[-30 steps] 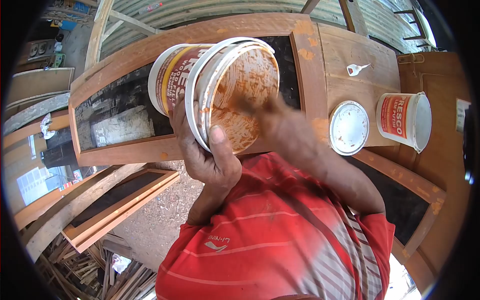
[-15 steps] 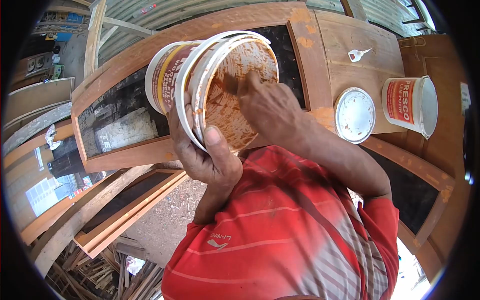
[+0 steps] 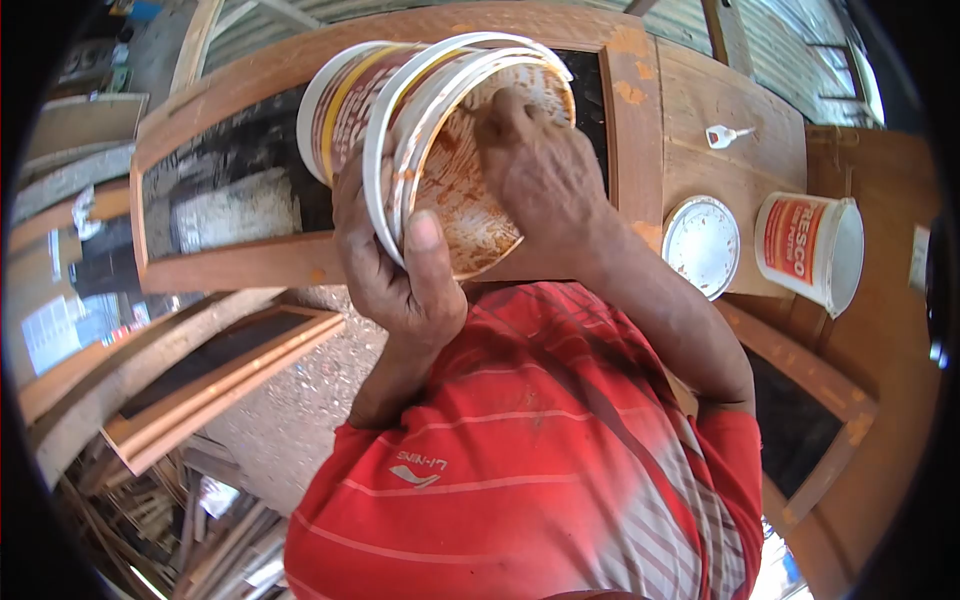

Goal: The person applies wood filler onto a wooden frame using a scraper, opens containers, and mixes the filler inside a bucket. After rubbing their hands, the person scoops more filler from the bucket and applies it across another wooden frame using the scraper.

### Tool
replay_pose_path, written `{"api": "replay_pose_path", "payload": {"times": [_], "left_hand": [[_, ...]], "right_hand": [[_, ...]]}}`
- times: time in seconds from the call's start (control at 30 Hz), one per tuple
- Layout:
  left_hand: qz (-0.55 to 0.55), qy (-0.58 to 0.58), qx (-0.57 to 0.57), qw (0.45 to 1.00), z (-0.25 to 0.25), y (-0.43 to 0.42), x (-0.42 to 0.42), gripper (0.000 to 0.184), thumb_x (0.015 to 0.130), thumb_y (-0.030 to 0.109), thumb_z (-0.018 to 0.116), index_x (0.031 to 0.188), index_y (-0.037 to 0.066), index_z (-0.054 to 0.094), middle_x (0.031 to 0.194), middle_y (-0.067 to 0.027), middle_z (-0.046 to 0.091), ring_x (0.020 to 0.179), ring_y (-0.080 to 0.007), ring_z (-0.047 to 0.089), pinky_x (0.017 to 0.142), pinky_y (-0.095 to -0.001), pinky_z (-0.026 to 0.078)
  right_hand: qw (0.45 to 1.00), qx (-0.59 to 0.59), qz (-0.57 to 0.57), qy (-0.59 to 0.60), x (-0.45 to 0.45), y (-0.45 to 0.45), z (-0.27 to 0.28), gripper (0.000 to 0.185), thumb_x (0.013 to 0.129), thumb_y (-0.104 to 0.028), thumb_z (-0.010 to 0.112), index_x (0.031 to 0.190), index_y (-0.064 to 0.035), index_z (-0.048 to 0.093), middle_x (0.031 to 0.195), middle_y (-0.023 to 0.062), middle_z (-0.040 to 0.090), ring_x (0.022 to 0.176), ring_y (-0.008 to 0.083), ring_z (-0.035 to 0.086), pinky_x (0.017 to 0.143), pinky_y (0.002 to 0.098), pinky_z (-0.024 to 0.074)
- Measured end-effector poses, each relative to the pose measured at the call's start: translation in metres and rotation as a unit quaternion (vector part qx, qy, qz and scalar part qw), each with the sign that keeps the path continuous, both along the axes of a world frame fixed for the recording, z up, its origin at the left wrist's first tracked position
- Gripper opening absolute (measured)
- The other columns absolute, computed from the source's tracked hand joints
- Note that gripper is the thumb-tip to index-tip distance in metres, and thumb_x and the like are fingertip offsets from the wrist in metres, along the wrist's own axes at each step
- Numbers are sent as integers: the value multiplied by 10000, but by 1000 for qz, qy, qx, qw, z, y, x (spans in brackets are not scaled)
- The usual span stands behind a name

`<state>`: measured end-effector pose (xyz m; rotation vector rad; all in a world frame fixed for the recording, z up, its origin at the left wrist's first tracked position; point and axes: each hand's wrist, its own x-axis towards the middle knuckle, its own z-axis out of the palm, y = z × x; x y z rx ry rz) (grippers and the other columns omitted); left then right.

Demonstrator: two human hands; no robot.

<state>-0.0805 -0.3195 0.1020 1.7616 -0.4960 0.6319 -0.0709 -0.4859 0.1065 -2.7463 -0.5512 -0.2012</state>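
corrugated sheeting (image 3: 780, 60) backs a wooden frame (image 3: 632, 165) already patched orange, over which the left hand (image 3: 405, 275) grips a tilted tub (image 3: 392, 90) whose end looks unfinished under orange streaks (image 3: 460, 205), the right hand (image 3: 548, 170) curled there, its hold unclear.

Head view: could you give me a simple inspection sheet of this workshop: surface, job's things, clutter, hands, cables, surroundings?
Surface: wooden frame, patched orange in places.
Job's things: held bucket, tilted, one end smeared orange.
Clutter: white lid, red-labelled bucket and small pointed item at the frame's right; wood scraps lower left.
Hands: left hand grips the held bucket; right hand at its smeared end, grip hidden.
Cables: nothing seen.
Surroundings: corrugated sheeting, littered floor.
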Motion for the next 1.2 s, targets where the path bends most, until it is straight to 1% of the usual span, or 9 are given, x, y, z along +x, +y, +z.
{"api": "replay_pose_path", "payload": {"times": [0.13, 0.23, 0.43, 0.47, 0.53, 0.63, 0.83, 0.93, 1.2], "left_hand": [[-33, -8, -8, 999, -2, 2, 1, 382, 1024, 177, 587, 1302, -85, 588, 1343, -241, 619, 1278, -369, 569, 1133, -516, 392], [-22, -5, -14, 1000, -3, 1, 0, 374, 1014, 171, 592, 1296, -75, 594, 1337, -229, 626, 1271, -371, 572, 1130, -518, 392], [-35, -21, 19, 999, -2, 1, 3, 406, 1027, 179, 568, 1334, -87, 563, 1384, -245, 606, 1305, -357, 561, 1154, -512, 381], [-46, -18, 24, 998, -1, 1, 4, 437, 1048, 195, 550, 1369, -100, 529, 1429, -254, 577, 1341, -340, 546, 1161, -482, 390], [-49, -7, 32, 998, -1, 0, 3, 464, 1062, 212, 540, 1396, -109, 503, 1456, -259, 562, 1363, -322, 540, 1159, -459, 405], [-59, 10, 23, 998, 0, 0, 5, 477, 1070, 220, 536, 1406, -115, 490, 1468, -261, 557, 1369, -307, 540, 1157, -447, 413], [-50, -6, 31, 998, 0, 3, 10, 464, 1064, 213, 551, 1393, -109, 499, 1467, -261, 560, 1338, -286, 561, 1141, -429, 433], [-51, 12, 8, 999, -2, 1, 6, 453, 1060, 197, 559, 1390, -108, 502, 1453, -253, 572, 1338, -283, 561, 1148, -429, 424], [-27, 13, 2, 1000, 2, 4, 10, 424, 1061, 203, 573, 1360, -96, 549, 1407, -205, 614, 1220, -215, 602, 1067, -373, 463]], "right_hand": [[999, 3, 20, 45, -3, 1, -25, 324, 863, -98, 661, 1120, 95, 617, 1039, 207, 596, 849, 350, 701, 720, 430, 599], [996, -19, -29, -79, 12, 5, -27, 274, 872, -65, 635, 1102, 84, 632, 1028, 208, 623, 828, 350, 716, 687, 441, 603], [998, -4, -16, 68, 21, -3, -26, 221, 880, -58, 636, 1075, 41, 668, 1046, 213, 637, 793, 350, 736, 667, 433, 608], [999, 16, -20, -37, 22, -9, -30, 214, 879, -59, 635, 1065, 41, 673, 1034, 203, 637, 788, 331, 736, 674, 423, 609], [999, -45, -4, 5, 12, 1, -32, 216, 877, -58, 636, 1063, 47, 671, 1049, 202, 637, 798, 332, 738, 685, 422, 608], [998, -28, 50, -25, 7, -4, -20, 269, 844, -110, 680, 1056, 57, 671, 1079, 203, 635, 901, 329, 720, 703, 420, 608], [996, -41, 52, 63, 0, 0, -22, 326, 791, -149, 705, 1031, 68, 665, 1011, 196, 642, 962, 318, 693, 710, 427, 600], [998, 3, -3, 58, -4, -8, 4, 339, 831, -145, 685, 1085, 74, 639, 1010, 221, 641, 934, 344, 698, 716, 450, 595], [992, 109, 43, 39, -9, -14, 4, 255, 891, -140, 711, 1053, 40, 629, 939, 190, 605, 838, 391, 684, 721, 480, 566]]}}
